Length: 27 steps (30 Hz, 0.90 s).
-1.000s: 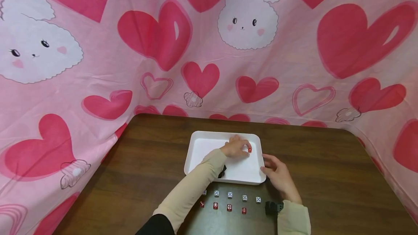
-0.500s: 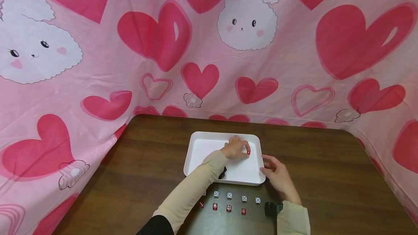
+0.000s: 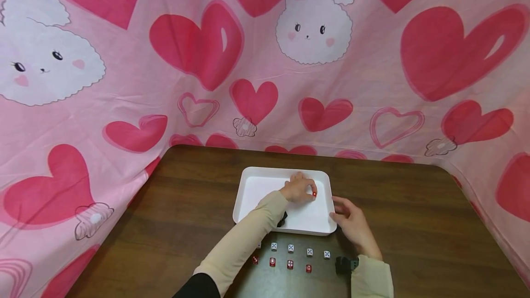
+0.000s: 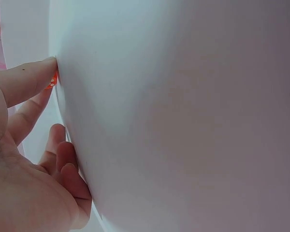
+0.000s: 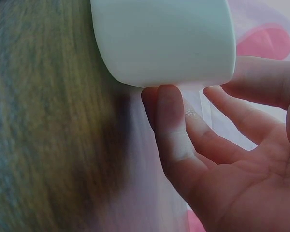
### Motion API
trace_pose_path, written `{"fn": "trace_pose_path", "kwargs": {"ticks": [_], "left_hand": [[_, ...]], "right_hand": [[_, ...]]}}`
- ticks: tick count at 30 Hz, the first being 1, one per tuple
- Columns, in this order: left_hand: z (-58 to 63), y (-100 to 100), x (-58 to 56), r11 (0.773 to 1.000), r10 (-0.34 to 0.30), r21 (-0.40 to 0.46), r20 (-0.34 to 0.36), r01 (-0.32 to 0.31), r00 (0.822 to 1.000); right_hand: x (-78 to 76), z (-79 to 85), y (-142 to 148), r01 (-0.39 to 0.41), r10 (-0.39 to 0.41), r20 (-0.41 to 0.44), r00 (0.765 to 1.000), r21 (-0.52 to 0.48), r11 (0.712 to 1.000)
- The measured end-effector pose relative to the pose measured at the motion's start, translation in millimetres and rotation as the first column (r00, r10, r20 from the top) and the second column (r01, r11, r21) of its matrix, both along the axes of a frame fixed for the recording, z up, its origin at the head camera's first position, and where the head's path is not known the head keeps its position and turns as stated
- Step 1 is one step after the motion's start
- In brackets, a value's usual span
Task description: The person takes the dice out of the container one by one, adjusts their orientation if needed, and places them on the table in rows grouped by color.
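Observation:
In the head view my left hand (image 3: 296, 189) reaches into the white tray (image 3: 257, 188), near its right side. Its thumb and index finger pinch a small red die (image 3: 314, 194) at the tray's floor. Only a sliver of this die (image 4: 52, 81) shows between thumb and finger in the left wrist view; the other fingers bend close to the tray surface. At the tray's right edge is my right hand (image 3: 355, 226), fingertips and thumb touching the outer wall and rim. The right wrist view shows those fingers (image 5: 170, 113) against the wall, loosely bent.
In front of the tray, a row of several white dice (image 3: 291, 248) lies on the brown wooden table (image 3: 422, 224). Nearer me is a row of several red dice (image 3: 290, 264). My left sleeve (image 3: 244, 233) partly covers their left ends. A pink heart-print cloth (image 3: 265, 59) hangs behind.
My left fingers have brought the red die slightly nearer and lower in the tray, mostly in the first half second. My right hand keeps its place at the tray's edge.

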<state>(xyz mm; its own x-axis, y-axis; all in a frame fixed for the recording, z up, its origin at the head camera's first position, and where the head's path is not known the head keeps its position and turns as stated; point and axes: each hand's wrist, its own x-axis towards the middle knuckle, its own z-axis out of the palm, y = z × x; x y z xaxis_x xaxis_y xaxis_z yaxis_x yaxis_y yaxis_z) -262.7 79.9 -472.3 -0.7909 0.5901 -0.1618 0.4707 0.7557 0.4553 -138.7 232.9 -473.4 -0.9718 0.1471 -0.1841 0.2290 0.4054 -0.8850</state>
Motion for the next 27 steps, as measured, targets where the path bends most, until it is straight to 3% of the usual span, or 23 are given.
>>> {"fn": "trace_pose_path", "kwargs": {"ticks": [13,20,27], "left_hand": [[1.5,-2.6,0.8,1.000,0.006,0.025,-0.004,-0.006,1.000],[2.2,-5.9,-4.7,0.989,-0.008,0.147,-0.034,0.013,0.999],[5.5,-7.5,-8.2,0.970,0.054,0.235,0.049,-0.064,0.997]], "right_hand": [[3.2,-0.4,-1.7,0.002,-0.002,0.002,1.000,0.006,1.000],[4.0,1.6,-2.3,0.001,-0.001,0.010,1.000,0.007,1.000],[4.0,2.1,-1.6,-0.003,0.002,0.009,1.000,0.012,1.000]]}}
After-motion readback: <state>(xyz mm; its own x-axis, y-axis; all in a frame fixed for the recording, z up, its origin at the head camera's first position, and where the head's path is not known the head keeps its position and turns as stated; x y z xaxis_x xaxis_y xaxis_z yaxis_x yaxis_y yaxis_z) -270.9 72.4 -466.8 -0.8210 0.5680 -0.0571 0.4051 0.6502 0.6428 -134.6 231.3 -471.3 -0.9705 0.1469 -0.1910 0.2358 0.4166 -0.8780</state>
